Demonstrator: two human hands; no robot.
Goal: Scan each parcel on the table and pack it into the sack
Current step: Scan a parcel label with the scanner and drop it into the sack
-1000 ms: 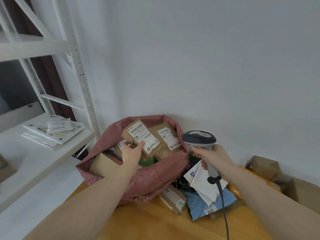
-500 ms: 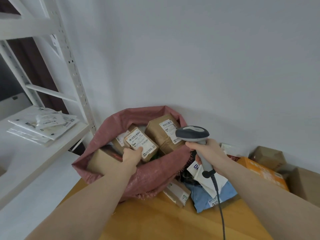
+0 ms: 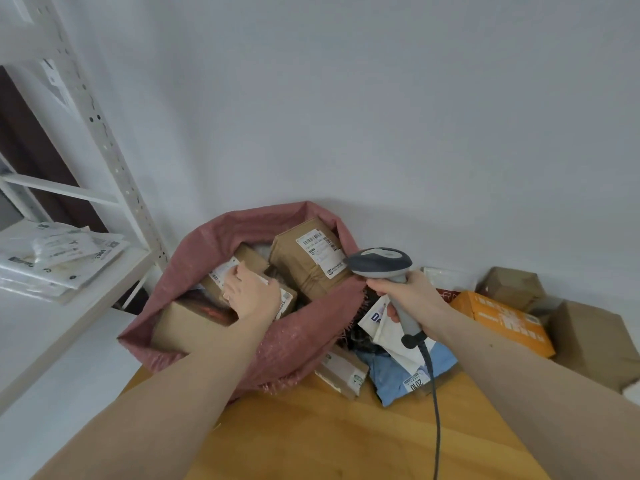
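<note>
From left to right: a white shelf (image 3: 86, 271) carries flat mailers; beside it the pink sack (image 3: 294, 341) stands open on the wooden table (image 3: 346, 427). A second ago our left hand (image 3: 251, 296) held the small labelled parcel (image 3: 284, 301) above the sack's mouth; now the parcel lies down among the other boxes, so we judge this parcel packed and the hand about to withdraw. The left arm reaches forward over the sack's near rim, palm down, fingers spread flat on the parcel rather than curled round it. A larger box (image 3: 308, 261) stands behind. Our right hand (image 3: 412, 299) grips the handle of the scanner (image 3: 379, 263), its head pointing left, cable trailing down. Further right, unpacked parcels remain: a blue mailer (image 3: 405, 375), an orange box (image 3: 502, 322), brown cartons (image 3: 588, 334).
</note>
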